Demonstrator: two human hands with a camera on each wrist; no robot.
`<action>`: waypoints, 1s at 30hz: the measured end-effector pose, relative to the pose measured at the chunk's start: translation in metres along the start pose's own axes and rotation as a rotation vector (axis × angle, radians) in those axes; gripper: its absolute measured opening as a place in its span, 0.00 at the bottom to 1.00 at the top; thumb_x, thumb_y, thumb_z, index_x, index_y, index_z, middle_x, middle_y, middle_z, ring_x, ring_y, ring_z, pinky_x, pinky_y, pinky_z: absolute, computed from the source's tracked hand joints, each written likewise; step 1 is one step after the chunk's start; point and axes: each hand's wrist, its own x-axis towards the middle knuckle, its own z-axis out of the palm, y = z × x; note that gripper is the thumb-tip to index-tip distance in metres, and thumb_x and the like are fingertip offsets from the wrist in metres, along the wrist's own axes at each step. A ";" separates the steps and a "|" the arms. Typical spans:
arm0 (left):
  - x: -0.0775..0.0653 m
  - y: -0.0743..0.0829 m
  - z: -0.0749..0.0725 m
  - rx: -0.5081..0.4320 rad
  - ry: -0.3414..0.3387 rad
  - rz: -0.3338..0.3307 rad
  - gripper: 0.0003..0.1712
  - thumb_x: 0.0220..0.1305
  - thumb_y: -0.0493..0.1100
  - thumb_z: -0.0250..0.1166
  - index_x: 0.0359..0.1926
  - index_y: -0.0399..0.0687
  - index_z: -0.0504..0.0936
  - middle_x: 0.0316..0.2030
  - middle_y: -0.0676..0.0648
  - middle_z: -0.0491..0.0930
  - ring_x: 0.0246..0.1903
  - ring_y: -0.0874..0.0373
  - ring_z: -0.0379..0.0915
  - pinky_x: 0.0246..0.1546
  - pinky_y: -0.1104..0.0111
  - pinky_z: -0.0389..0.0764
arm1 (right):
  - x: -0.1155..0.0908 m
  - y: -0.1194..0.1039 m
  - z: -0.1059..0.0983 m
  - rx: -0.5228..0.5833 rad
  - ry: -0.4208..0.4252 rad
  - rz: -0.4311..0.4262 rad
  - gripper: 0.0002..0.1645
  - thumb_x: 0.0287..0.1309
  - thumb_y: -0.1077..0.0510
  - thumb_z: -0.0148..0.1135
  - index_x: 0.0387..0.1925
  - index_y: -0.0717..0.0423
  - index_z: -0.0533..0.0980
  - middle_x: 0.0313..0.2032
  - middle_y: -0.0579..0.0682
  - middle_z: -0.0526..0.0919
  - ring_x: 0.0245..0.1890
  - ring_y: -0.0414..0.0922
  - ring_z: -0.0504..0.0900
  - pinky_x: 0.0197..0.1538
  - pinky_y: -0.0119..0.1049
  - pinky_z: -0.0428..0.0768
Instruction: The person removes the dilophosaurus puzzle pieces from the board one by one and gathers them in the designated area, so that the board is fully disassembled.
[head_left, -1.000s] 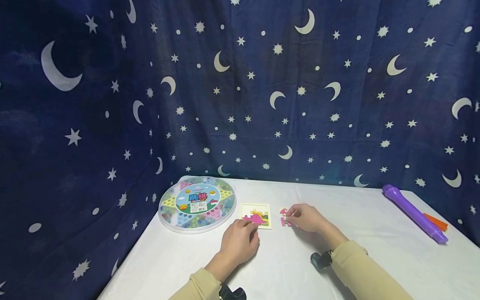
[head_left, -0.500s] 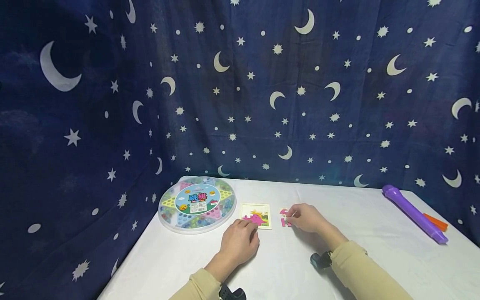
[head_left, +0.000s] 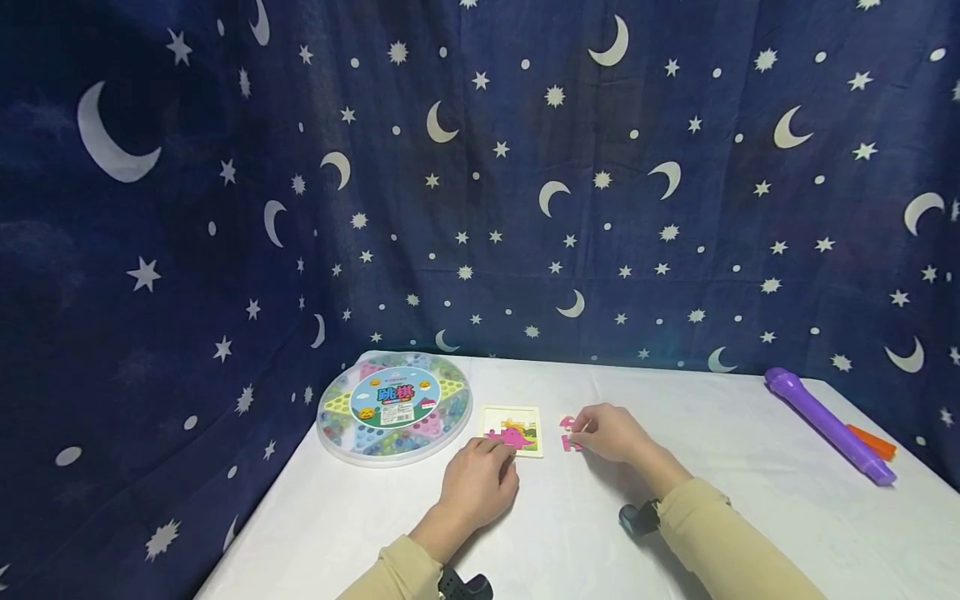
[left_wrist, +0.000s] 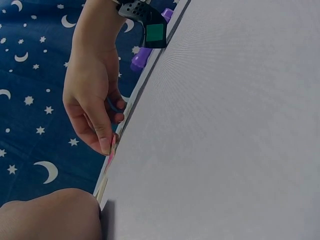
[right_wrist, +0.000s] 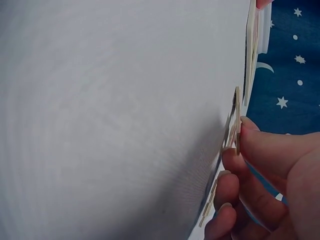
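Observation:
My left hand [head_left: 480, 487] rests at the near left corner of a small jigsaw tray [head_left: 540, 454], fingertips over the picture and partly hiding it. Inside the tray, joined pieces show a pink dinosaur [head_left: 514, 437] on a green and yellow ground; the upper left of the tray is bare. To the right of it, my right hand [head_left: 613, 435] pinches a thin wooden jigsaw piece [right_wrist: 237, 120] between thumb and forefinger. In the right wrist view the piece stands on edge, tilted from the table. Pink loose pieces [head_left: 567, 422] lie by those fingertips, partly hidden by them.
A round Chinese checkers set [head_left: 395, 408] in a clear case lies left of the tray. At the far right are a purple toy microphone [head_left: 828, 427] and an orange object [head_left: 873, 443] behind it. A starry blue curtain [head_left: 495, 208] closes off the white table's back and left.
Almost nothing differs. The right hand has shifted very slightly with the piece still pinched, and the left hand stays at the tray.

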 end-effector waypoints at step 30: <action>0.000 0.000 0.001 0.007 0.045 0.032 0.11 0.62 0.44 0.66 0.44 0.48 0.89 0.43 0.49 0.87 0.46 0.51 0.82 0.47 0.59 0.82 | 0.012 -0.020 0.004 0.075 -0.049 -0.021 0.04 0.63 0.54 0.71 0.34 0.49 0.83 0.24 0.45 0.82 0.23 0.43 0.78 0.32 0.39 0.75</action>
